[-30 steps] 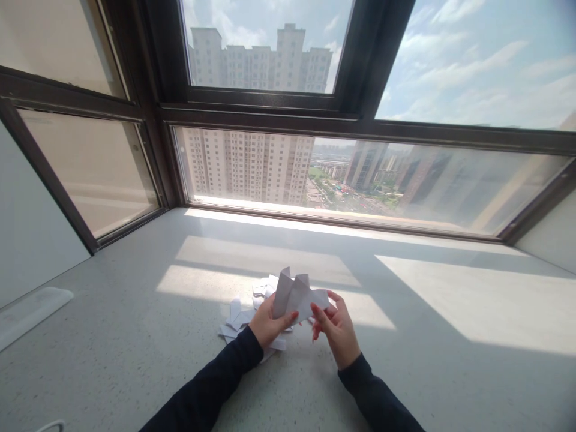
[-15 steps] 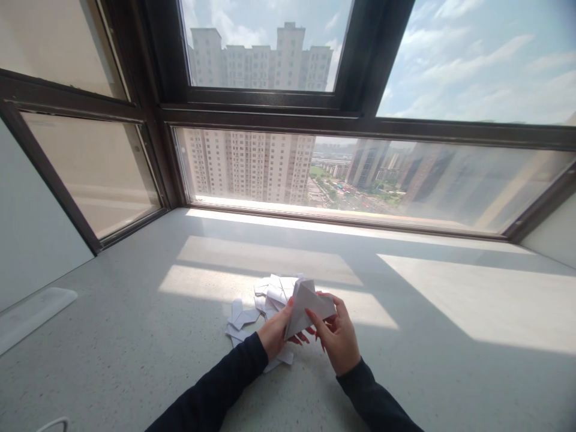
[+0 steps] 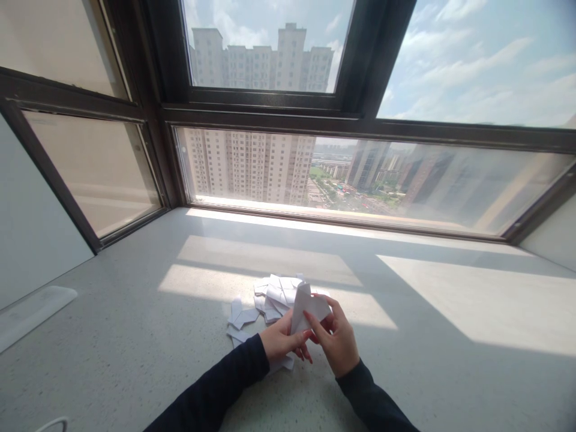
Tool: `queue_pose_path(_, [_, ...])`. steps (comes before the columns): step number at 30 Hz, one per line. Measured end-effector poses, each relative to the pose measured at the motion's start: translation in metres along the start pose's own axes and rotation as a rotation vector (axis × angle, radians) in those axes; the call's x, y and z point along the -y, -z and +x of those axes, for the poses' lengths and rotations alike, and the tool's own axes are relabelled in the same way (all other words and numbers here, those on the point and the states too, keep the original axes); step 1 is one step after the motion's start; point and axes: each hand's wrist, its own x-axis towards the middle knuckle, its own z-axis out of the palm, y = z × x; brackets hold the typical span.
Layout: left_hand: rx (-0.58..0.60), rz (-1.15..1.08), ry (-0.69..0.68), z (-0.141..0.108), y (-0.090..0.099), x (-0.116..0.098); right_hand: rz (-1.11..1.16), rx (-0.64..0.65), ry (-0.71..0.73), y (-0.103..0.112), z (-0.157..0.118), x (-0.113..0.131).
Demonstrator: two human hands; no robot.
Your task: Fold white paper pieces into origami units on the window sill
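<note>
A folded white paper (image 3: 308, 308) is held up between both hands, above the pale speckled sill. My left hand (image 3: 287, 339) grips its lower left part, the thumb lying across the bottom edge. On the right side, my right hand (image 3: 335, 333) pinches the paper, with its thumb on the near face and the other fingers behind. Several folded white paper pieces (image 3: 279, 290) lie in a loose pile just behind and to the left of the hands. Some of them are partly covered by my left hand and sleeve.
The wide speckled sill (image 3: 418, 360) runs up to a dark-framed window (image 3: 270, 120). A long whitish object (image 3: 38, 315) lies at the left edge. Part of a white cable (image 3: 56, 422) shows at the bottom left.
The left thumb has moved down from the paper's upper left edge to its bottom. The held paper has turned and looks narrower. My right hand has barely moved.
</note>
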Motion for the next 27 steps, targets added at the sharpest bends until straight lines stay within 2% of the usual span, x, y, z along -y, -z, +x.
queue_pose_path(7, [-0.009,0.001,-0.064,-0.001,-0.002,0.0,0.02,-0.014,-0.015,-0.001,0.0,-0.007])
queue_pose_path(11, [-0.019,0.012,-0.119,-0.003,-0.004,-0.004,0.024,-0.165,0.067,-0.001,0.002,-0.003])
queue_pose_path(13, [-0.021,0.021,-0.127,-0.005,-0.005,-0.005,0.047,-0.23,0.016,0.0,0.004,0.0])
queue_pose_path(15, [-0.013,0.036,-0.131,-0.006,-0.007,-0.006,0.104,-0.171,-0.088,0.0,0.006,0.001])
queue_pose_path(17, [-0.002,0.062,-0.138,-0.008,-0.008,-0.007,0.171,-0.01,-0.176,0.001,0.008,0.001])
queue_pose_path(19, [0.002,0.102,-0.156,-0.008,-0.008,-0.009,0.231,0.121,-0.21,0.002,0.009,0.0])
queue_pose_path(20, [-0.016,0.131,-0.176,-0.009,-0.006,-0.01,0.254,0.126,-0.211,0.004,0.01,-0.001])
queue_pose_path(23, [-0.199,0.309,-0.282,-0.01,0.005,-0.02,0.306,-0.073,-0.192,0.012,0.014,-0.006])
queue_pose_path(25, [-0.385,0.533,-0.364,-0.012,0.016,-0.027,0.35,-0.224,-0.205,0.019,0.018,-0.01])
queue_pose_path(27, [-0.518,0.808,-0.418,-0.014,0.028,-0.032,0.417,-0.311,-0.236,0.024,0.021,-0.013])
